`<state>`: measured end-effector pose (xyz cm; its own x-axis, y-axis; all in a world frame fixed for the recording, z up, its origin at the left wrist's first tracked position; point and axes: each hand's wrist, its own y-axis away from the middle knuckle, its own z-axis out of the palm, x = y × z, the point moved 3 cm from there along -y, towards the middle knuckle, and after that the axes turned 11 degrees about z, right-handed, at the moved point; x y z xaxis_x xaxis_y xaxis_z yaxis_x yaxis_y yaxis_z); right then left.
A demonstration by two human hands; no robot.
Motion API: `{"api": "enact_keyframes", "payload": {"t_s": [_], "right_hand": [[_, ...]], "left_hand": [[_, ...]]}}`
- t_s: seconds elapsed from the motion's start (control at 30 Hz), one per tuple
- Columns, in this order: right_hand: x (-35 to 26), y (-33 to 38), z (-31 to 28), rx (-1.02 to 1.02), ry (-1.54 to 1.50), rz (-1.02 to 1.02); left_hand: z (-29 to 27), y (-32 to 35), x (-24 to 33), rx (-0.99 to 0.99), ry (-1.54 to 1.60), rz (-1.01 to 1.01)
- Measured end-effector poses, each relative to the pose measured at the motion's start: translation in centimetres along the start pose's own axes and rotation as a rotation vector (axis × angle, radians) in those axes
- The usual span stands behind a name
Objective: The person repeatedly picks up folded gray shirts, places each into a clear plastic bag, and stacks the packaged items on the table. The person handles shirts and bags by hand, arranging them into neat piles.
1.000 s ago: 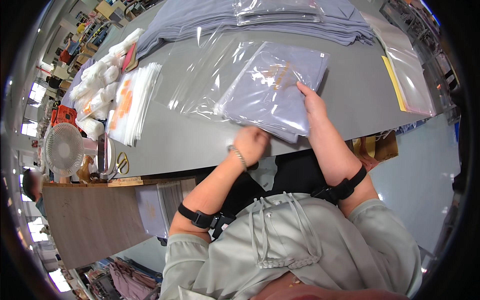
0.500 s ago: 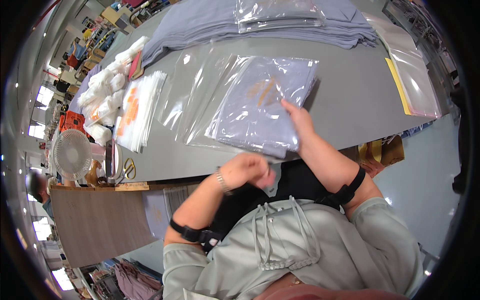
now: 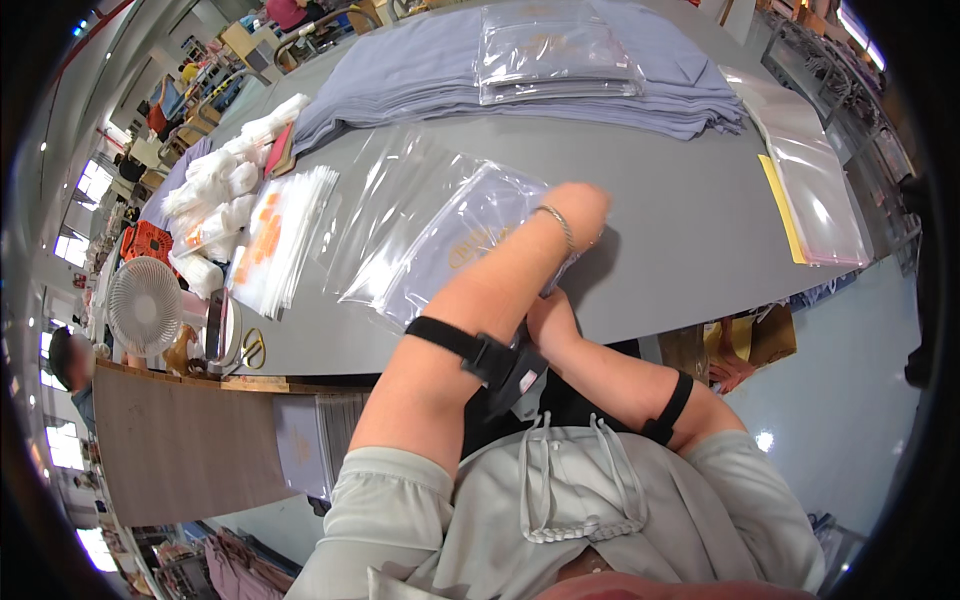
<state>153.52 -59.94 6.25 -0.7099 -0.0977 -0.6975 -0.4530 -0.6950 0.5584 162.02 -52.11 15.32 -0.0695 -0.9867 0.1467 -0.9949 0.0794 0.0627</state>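
A folded lavender garment in a clear plastic bag (image 3: 440, 225), with a gold print on its front, lies tilted on the grey table. Loose clear film (image 3: 375, 205) spreads from its left side. Across the package reaches my left arm, bringing my left hand (image 3: 582, 212) to its far right edge; those fingers are blurred and turned away. My right hand (image 3: 548, 318) is closed on the near right corner of the package, partly behind my left forearm. The forearm covers much of the package's right half.
Behind lies a wide stack of lavender cloth (image 3: 400, 75), topped by bagged garments (image 3: 560, 60). Clear bags on yellow card (image 3: 815, 190) lie at the right. White packets (image 3: 285, 240), rolled white plastic (image 3: 210, 190), gold scissors (image 3: 253, 348) and a fan (image 3: 145, 307) stand left.
My left hand has swung from near my waist up and right across the package. My right hand has slid down to its near corner. The package sits lower and more turned.
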Motion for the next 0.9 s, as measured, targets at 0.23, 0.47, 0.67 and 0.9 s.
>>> {"api": "enact_keyframes", "payload": {"t_s": [0.23, 0.47, 0.67, 0.9], "right_hand": [[1.6, -0.4, 0.4, -0.044, 0.074, -0.14], [3.0, -0.1, 0.1, -0.069, 0.086, -0.064], [0.8, -2.1, -0.7, -0.22, -0.354, 0.186], [-2.6, -2.4, 1.3, -0.14, -0.396, 0.144]], "left_hand": [[1.2, 6.4, -3.7, 0.285, -0.23, -0.53], [0.2, 3.5, -3.1, -0.081, -0.081, -0.254], [1.3, 14.3, 8.1, 0.304, 0.603, 0.057], [8.5, 18.9, 10.1, 0.146, 0.378, -0.223]]}}
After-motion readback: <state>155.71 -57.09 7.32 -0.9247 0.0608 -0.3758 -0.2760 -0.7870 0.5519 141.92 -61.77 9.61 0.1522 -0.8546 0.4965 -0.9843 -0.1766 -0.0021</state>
